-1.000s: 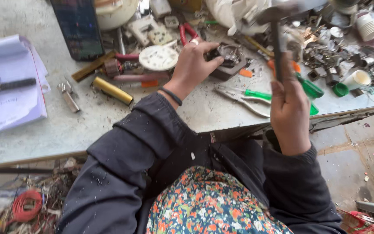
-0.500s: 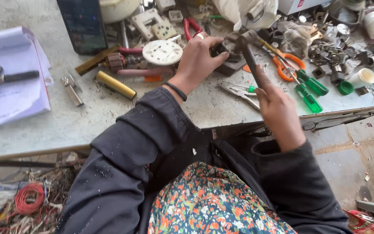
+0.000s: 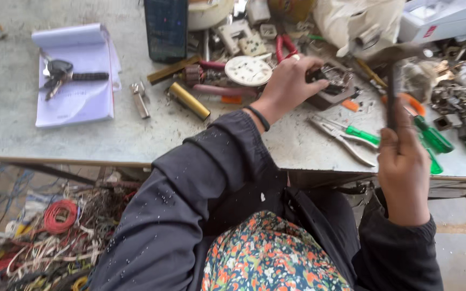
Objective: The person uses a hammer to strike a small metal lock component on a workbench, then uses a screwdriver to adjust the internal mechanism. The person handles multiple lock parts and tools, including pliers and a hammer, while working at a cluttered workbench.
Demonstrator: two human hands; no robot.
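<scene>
Right hand [image 3: 403,161], fist clamped on hammer handle [image 3: 391,102], has lifted again after the strike half a second ago; left hand [image 3: 292,81] keeps gripping small metal part [image 3: 333,86] on surface [image 3: 136,134], near pliers [image 3: 346,137]

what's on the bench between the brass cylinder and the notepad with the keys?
Head view: between the brass cylinder and the notepad lies one small silver metal clip-like piece on the grey bench; otherwise bare.

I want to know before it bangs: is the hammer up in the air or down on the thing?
Up. The right hand holds the hammer raised, its head above the metal part gripped by the left hand.
</scene>
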